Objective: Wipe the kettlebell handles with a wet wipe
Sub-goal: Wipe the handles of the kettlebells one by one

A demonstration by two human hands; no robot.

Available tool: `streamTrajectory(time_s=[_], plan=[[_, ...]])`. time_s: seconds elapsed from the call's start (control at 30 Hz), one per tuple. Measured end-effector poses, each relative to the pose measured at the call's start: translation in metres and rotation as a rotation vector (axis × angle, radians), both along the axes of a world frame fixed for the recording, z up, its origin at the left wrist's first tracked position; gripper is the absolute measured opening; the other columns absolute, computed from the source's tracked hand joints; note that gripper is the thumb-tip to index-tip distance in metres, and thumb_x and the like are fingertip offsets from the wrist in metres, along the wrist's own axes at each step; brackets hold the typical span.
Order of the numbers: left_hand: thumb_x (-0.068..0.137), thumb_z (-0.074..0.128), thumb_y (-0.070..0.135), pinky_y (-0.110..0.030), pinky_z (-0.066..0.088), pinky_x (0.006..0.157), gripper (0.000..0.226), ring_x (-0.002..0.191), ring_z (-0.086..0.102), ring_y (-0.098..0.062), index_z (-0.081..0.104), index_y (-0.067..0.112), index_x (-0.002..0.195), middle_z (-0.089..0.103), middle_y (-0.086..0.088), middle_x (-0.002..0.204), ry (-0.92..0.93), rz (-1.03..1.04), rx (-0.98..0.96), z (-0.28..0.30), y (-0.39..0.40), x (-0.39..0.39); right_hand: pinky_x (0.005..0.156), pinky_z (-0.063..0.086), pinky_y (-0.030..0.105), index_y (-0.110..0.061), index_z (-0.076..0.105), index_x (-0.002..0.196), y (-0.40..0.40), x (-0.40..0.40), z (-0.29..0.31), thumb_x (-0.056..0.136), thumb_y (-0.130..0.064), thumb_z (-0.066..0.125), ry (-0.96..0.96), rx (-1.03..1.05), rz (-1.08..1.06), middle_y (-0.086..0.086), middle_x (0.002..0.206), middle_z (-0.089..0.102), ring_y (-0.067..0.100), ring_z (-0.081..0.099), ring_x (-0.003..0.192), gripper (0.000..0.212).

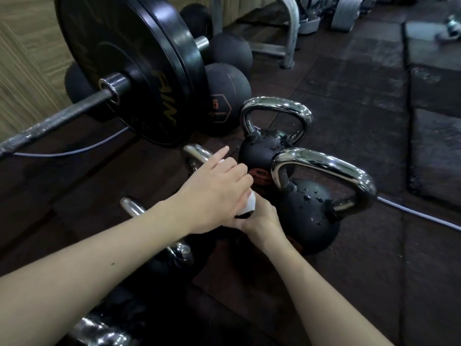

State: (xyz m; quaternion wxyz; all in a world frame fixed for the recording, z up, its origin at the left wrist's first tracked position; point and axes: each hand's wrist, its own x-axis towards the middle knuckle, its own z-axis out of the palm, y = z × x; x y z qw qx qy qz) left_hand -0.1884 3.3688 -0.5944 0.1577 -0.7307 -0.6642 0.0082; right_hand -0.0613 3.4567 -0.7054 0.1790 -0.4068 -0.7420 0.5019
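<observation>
Forearms: both reach from the near edge toward the kettlebells on the floor.
Left hand (pixel 212 196): fingers pinch the wet wipe (pixel 247 204), forefinger straight, to rub.
Right hand (pixel 259 218): fingers curl under the wipe, steadying.
Kettlebell handles (pixel 324 171): chrome, upright, just beside, not yet touched.

A loaded barbell (pixel 82 106) lies beside black medicine balls (pixel 224 96) on rubber flooring (pixel 361 96).
</observation>
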Motion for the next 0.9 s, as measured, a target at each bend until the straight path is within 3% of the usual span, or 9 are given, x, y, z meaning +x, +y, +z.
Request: streamTrajectory(time_s=[0.13,0.2,0.27,0.37,0.5,0.6,0.73,0.8,0.9], plan=[[0.105,0.029,0.03,-0.047,0.031,0.12,0.041,0.093,0.059,-0.026,0.067,0.015,0.1,0.061,-0.002,0.093,-0.144,0.015,0.058,0.005,0.009,-0.026,0.093,0.051,0.024,-0.031,0.066,0.115,0.003,-0.001,-0.003,0.051,-0.042,0.095,-0.011,-0.002,0.005,-0.004,0.124,0.072,0.008,0.062,0.111,0.072],[0.106,0.028,0.025,-0.052,0.041,0.105,0.041,0.089,0.058,-0.031,0.066,0.014,0.095,0.061,-0.005,0.089,-0.26,0.11,0.099,0.004,0.014,-0.047,0.109,0.048,0.033,-0.031,0.063,0.13,0.003,0.004,-0.003,0.051,-0.047,0.092,-0.016,0.012,0.037,-0.008,0.132,0.069,0.009,0.06,0.123,0.085],[0.109,0.035,0.02,-0.053,0.048,0.093,0.038,0.09,0.059,-0.031,0.064,0.026,0.085,0.062,-0.003,0.087,-0.537,0.221,0.157,0.007,0.015,-0.063,0.113,0.046,0.033,-0.031,0.055,0.143,0.001,0.017,-0.003,0.057,-0.043,0.091,-0.016,-0.007,0.08,-0.011,0.138,0.065,0.004,0.058,0.129,0.094],[0.111,0.039,0.027,-0.045,0.05,0.097,0.044,0.102,0.062,-0.019,0.052,0.041,0.072,0.061,0.012,0.087,-0.768,0.228,0.199,0.012,0.01,-0.057,0.114,0.044,0.027,-0.029,0.05,0.148,-0.011,0.055,0.003,0.071,-0.034,0.088,-0.046,-0.001,0.149,-0.01,0.142,0.061,-0.003,0.054,0.131,0.086],[0.113,0.038,0.033,-0.024,0.032,0.112,0.03,0.123,0.052,-0.014,0.067,0.027,0.111,0.064,0.012,0.118,-0.632,0.176,0.139,0.008,-0.007,-0.051,0.103,0.052,0.026,-0.035,0.065,0.129,-0.019,0.124,0.009,0.077,-0.041,0.086,-0.084,0.074,0.166,-0.023,0.123,0.068,-0.01,0.061,0.115,0.056],[0.111,0.032,0.04,-0.018,0.029,0.113,0.047,0.133,0.049,-0.015,0.067,0.014,0.13,0.063,0.006,0.133,-0.612,0.203,0.148,0.008,-0.009,-0.052,0.082,0.055,0.021,-0.031,0.072,0.094,-0.01,0.161,0.023,0.071,-0.044,0.09,-0.091,0.148,0.042,-0.018,0.092,0.073,-0.001,0.069,0.091,0.032],[0.113,0.035,0.03,-0.027,0.037,0.103,0.036,0.121,0.055,-0.011,0.07,0.025,0.117,0.065,0.013,0.127,-0.7,0.307,0.185,0.023,0.005,-0.037,0.062,0.048,0.025,-0.021,0.055,0.071,0.016,0.183,0.04,0.06,-0.045,0.095,0.014,0.267,-0.231,-0.005,0.069,0.063,0.006,0.059,0.066,0.049],[0.113,0.034,0.025,-0.032,0.041,0.097,0.036,0.109,0.058,-0.013,0.07,0.024,0.11,0.068,0.009,0.12,-0.744,0.342,0.257,0.033,0.018,-0.02,0.068,0.047,0.023,-0.022,0.055,0.081,0.035,0.186,0.041,0.052,-0.045,0.098,0.04,0.273,-0.309,-0.007,0.081,0.064,0.007,0.059,0.076,0.057],[0.111,0.033,0.023,-0.028,0.039,0.091,0.038,0.107,0.06,-0.017,0.069,0.015,0.105,0.071,-0.005,0.115,-0.77,0.319,0.378,0.041,0.046,0.015,0.094,0.046,0.021,-0.031,0.056,0.118,0.062,0.183,0.042,0.041,-0.049,0.1,0.013,0.207,-0.227,-0.013,0.118,0.059,0.002,0.057,0.109,0.09]])
